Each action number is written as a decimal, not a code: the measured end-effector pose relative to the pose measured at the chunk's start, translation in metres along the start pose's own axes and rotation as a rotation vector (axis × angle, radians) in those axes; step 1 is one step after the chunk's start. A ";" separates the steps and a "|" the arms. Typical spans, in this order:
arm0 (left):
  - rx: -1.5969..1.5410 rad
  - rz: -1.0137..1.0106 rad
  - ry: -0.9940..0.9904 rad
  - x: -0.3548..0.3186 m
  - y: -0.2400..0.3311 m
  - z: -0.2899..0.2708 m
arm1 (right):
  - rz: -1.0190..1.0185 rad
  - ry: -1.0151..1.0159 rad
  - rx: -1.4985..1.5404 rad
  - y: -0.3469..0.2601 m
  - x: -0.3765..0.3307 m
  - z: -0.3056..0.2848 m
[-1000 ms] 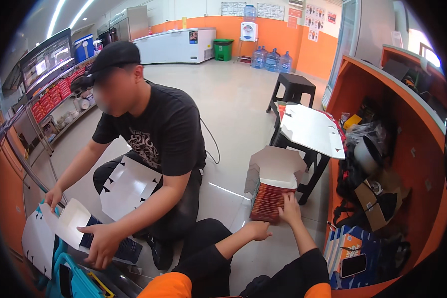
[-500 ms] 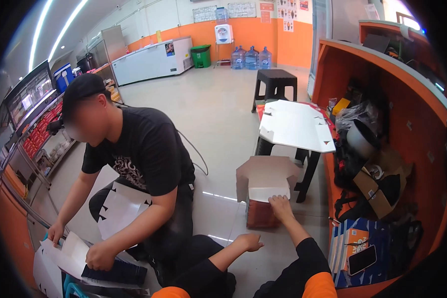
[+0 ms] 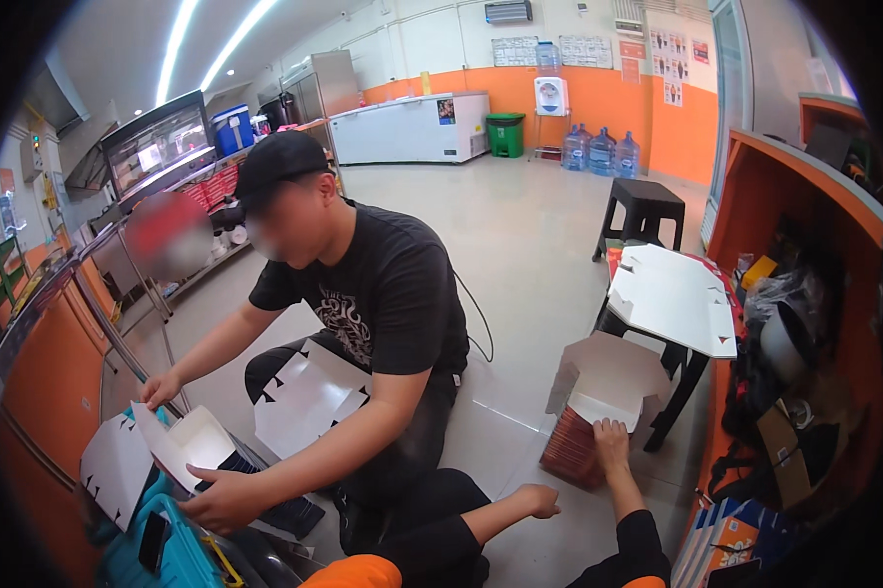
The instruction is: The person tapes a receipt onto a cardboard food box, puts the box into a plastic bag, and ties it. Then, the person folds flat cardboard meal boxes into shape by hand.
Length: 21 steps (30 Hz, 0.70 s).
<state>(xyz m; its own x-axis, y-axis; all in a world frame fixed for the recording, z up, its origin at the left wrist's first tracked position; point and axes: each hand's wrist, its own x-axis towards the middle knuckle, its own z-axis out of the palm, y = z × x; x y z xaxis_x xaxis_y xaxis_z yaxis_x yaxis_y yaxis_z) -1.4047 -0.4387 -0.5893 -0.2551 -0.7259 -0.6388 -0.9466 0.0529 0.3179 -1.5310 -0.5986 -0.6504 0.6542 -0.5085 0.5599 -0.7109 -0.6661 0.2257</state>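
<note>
A cardboard box (image 3: 571, 446) with reddish-brown printed sides stands on the floor before me, its top flaps (image 3: 618, 365) spread and its pale inside showing. My right hand (image 3: 613, 443) grips the box's near right rim, fingers curled over the edge. To the left of the box, and apart from it, my left hand (image 3: 538, 501) hovers with its fingers curled in; nothing shows in it. Beyond the box, flat white die-cut cardboard sheets (image 3: 672, 299) lie on a black stool.
At left a seated co-worker (image 3: 383, 294) handles a partly folded box (image 3: 204, 441); another cut sheet (image 3: 309, 402) rests on their lap. A teal crate (image 3: 162, 549) stands at lower left. An orange shelf (image 3: 755, 186) holding clutter lines the right side. Another black stool (image 3: 642, 208) stands behind.
My view has swung left, so everything sits further right. My right hand keeps its hold on the box, which is turned slightly. The co-worker's nearer hand has opened beside their box.
</note>
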 end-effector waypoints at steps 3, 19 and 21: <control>-0.036 0.038 0.124 0.001 0.002 0.003 | -0.005 -0.040 -0.041 0.000 -0.007 0.004; -0.003 0.056 0.033 0.018 -0.006 0.002 | 0.268 -0.375 0.097 0.026 -0.011 -0.017; 0.001 0.057 0.037 0.024 -0.008 0.003 | 0.286 -0.382 0.091 0.027 -0.011 -0.018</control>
<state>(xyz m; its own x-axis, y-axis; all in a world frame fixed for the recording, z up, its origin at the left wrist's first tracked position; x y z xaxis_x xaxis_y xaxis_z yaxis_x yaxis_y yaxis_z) -1.4037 -0.4548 -0.6089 -0.3007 -0.7467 -0.5934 -0.9310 0.0949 0.3524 -1.5617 -0.6007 -0.6356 0.4959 -0.8307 0.2532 -0.8618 -0.5067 0.0256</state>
